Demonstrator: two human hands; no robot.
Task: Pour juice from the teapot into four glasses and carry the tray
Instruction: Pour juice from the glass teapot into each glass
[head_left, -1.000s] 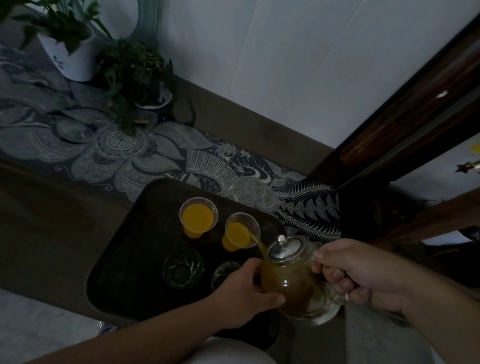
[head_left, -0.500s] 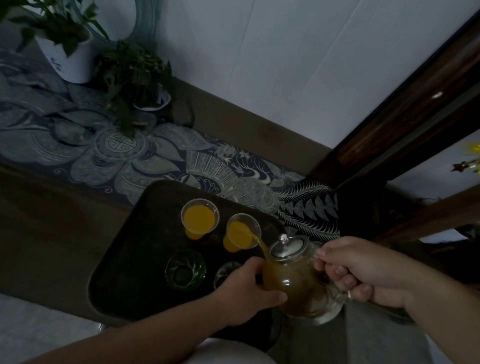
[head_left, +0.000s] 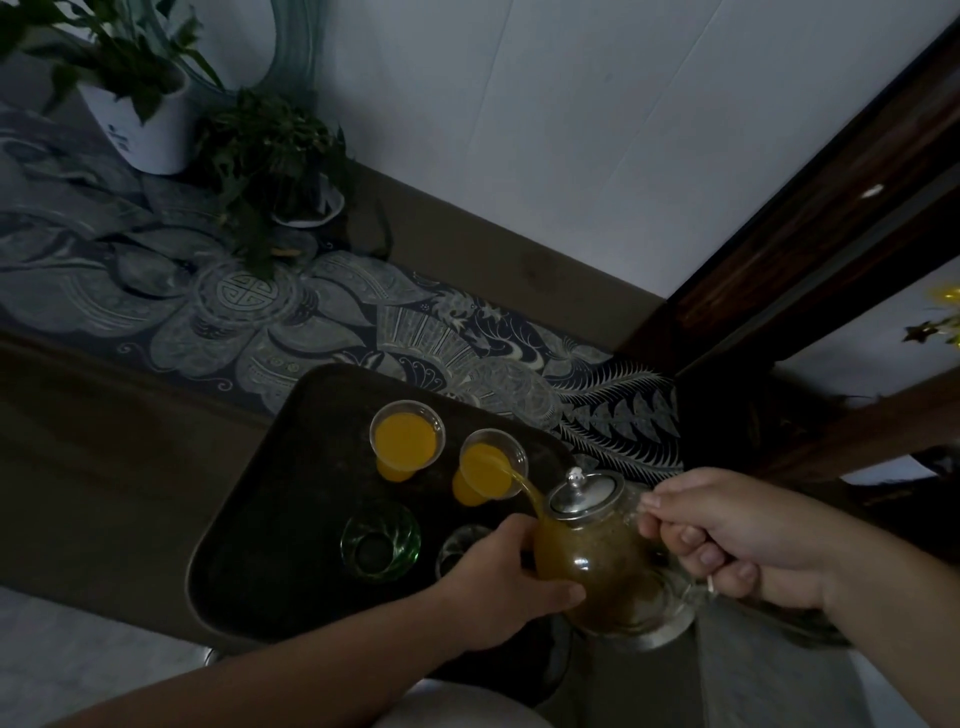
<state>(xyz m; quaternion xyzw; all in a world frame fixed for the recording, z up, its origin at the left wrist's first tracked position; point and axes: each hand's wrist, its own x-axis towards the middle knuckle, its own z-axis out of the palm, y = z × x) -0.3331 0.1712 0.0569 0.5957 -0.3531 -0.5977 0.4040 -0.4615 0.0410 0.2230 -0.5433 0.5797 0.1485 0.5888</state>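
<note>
A glass teapot (head_left: 597, 556) with a metal lid is tilted left, and orange juice streams from its spout into the back right glass (head_left: 491, 470). My right hand (head_left: 737, 535) grips the teapot's handle. My left hand (head_left: 506, 582) presses against the teapot's body from the left. The back left glass (head_left: 406, 439) holds juice. A green glass (head_left: 379, 540) at front left looks empty. The fourth glass (head_left: 460, 543) is partly hidden behind my left hand. All stand on a dark tray (head_left: 270, 519).
The tray rests on a wooden table with a patterned blue-grey runner (head_left: 270, 306). Two potted plants, a white pot (head_left: 140, 124) and a smaller leafy plant (head_left: 270, 161), stand at the back left by the white wall. A dark wooden frame (head_left: 810, 223) rises at right.
The juice level in the back right glass has risen slightly as pouring goes on. Both hands and the teapot have barely moved.
</note>
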